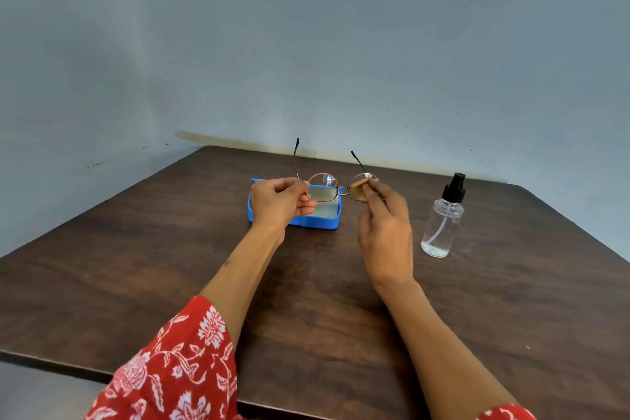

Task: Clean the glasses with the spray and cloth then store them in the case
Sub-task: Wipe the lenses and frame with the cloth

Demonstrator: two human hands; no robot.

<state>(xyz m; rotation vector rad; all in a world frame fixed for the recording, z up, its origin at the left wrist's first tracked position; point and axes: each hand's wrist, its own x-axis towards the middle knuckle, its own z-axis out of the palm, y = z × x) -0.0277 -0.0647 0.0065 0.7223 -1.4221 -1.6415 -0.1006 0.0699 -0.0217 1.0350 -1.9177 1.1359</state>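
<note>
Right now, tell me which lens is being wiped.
The lens on the right: the right hand pinches the tan cloth over it. The other lens is bare.

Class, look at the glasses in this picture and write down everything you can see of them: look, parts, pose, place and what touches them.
The glasses have a thin reddish metal-looking frame with two round clear lenses and dark-tipped temples, unfolded and pointing away from the camera. They are held up above the table, in front of the open blue case. The left hand pinches the frame beside one lens; the right hand pinches a small yellowish cloth onto the other lens.
</note>
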